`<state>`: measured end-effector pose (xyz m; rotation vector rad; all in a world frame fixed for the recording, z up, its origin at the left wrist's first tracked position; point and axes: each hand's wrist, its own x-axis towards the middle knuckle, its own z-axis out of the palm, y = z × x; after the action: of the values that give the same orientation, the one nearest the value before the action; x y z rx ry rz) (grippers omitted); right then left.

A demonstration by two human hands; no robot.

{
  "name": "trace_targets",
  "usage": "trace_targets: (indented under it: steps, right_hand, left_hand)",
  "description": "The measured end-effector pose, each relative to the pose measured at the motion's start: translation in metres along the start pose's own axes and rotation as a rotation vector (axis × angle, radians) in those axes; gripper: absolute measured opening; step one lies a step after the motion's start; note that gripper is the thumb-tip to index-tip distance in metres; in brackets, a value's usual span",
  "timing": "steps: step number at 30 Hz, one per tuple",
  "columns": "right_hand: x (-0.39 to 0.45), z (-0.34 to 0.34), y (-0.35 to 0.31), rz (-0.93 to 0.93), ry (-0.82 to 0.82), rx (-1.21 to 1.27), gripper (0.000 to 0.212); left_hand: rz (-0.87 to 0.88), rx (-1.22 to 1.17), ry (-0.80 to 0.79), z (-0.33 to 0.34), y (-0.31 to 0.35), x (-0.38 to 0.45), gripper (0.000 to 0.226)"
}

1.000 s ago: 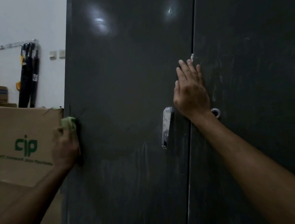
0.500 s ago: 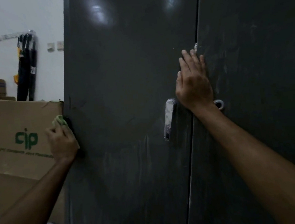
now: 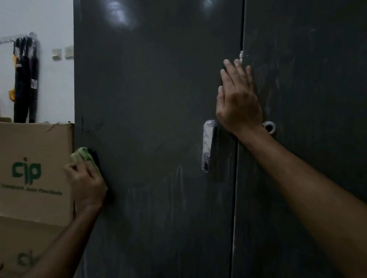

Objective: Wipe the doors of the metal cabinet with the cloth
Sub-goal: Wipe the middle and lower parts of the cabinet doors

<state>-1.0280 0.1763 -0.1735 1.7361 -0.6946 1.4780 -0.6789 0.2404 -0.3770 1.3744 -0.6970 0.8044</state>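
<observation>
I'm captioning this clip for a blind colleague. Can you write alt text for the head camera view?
A person's left hand presses a green cloth against the left edge of a dark metal cabinet's left door, while the right hand lies flat across the seam between the doors, above a silver handle. A cardboard box stands to the left.

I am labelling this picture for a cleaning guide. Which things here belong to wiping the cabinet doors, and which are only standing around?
Part of the job:
- green cloth, held by the left hand at the left door's outer edge
- right door
- right hand, flat across the seam between the doors

Only standing around:
- cardboard box marked "cip"
- dark umbrellas on the wall
</observation>
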Motion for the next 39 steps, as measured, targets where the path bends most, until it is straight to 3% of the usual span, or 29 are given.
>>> trace_targets:
  steps: [5,7,9,11,12,13,15,18,20,22,25,26,27,28,32,33,34,35,38,39]
  right_hand:
    - [-0.001,0.001,0.002,-0.015,0.016,0.002,0.047]
    - [-0.001,0.002,0.003,-0.018,0.021,0.007,0.046]
    - [-0.001,0.003,0.003,-0.019,0.023,0.004,0.046]
    - [-0.001,0.004,0.003,-0.018,0.038,0.01,0.046]
    - [-0.001,0.004,0.003,-0.018,0.045,0.017,0.046]
    - [-0.002,0.003,0.003,-0.017,0.047,0.022,0.046]
    - [-0.002,0.002,0.004,-0.017,0.045,0.022,0.046]
    - [-0.002,0.001,0.004,-0.019,0.034,0.021,0.046]
    - [-0.002,0.002,0.004,-0.021,0.039,0.022,0.046]
    - [-0.002,0.003,0.004,-0.023,0.05,0.028,0.046]
    - [-0.003,0.003,0.004,-0.016,0.054,0.038,0.045]
    - [-0.003,0.003,0.004,-0.014,0.051,0.042,0.045]
    - [-0.003,0.002,0.005,-0.012,0.048,0.045,0.045]
    - [-0.003,0.002,0.005,-0.011,0.046,0.048,0.045]
    - [-0.002,0.0,0.003,-0.009,0.03,0.06,0.045]
    - [-0.003,-0.001,0.003,-0.008,0.027,0.064,0.045]
    - [-0.003,0.0,0.003,-0.01,0.026,0.067,0.045]
    - [-0.003,0.0,0.003,-0.01,0.025,0.07,0.045]
    - [-0.002,-0.002,0.003,-0.001,0.025,0.071,0.045]
    - [-0.002,-0.002,0.003,-0.001,0.025,0.076,0.046]
  left_hand:
    - [0.939,-0.065,-0.23,-0.001,0.029,-0.108,0.039]
    - [1.094,0.012,-0.261,-0.002,0.029,-0.087,0.038]
    - [0.862,0.029,-0.199,0.002,0.037,-0.052,0.039]
    - [0.363,-0.006,-0.057,0.009,0.059,-0.025,0.044]
    - [0.195,-0.049,-0.004,0.015,0.072,-0.023,0.046]
    - [0.166,-0.098,0.02,0.019,0.085,-0.031,0.047]
    - [0.461,-0.155,-0.061,0.023,0.096,-0.064,0.048]
    - [1.243,-0.121,-0.319,0.01,0.085,-0.107,0.044]
    - [1.42,-0.084,-0.365,0.008,0.085,-0.09,0.042]
    - [1.2,-0.082,-0.242,0.012,0.098,-0.067,0.042]
    - [0.474,-0.203,-0.098,0.024,0.132,-0.049,0.046]
    - [0.331,-0.254,-0.079,0.027,0.143,-0.054,0.046]
    - [0.319,-0.278,-0.083,0.029,0.148,-0.062,0.046]
    - [0.428,-0.27,-0.122,0.029,0.148,-0.072,0.047]
    - [1.459,-0.179,-0.379,0.015,0.113,-0.086,0.038]
    - [1.59,-0.143,-0.41,0.014,0.111,-0.074,0.037]
    - [1.583,-0.116,-0.385,0.016,0.114,-0.06,0.036]
    - [1.435,-0.111,-0.324,0.019,0.121,-0.047,0.035]
    - [0.628,-0.189,-0.123,0.025,0.151,-0.013,0.039]
    - [0.508,-0.212,-0.111,0.026,0.157,-0.013,0.042]
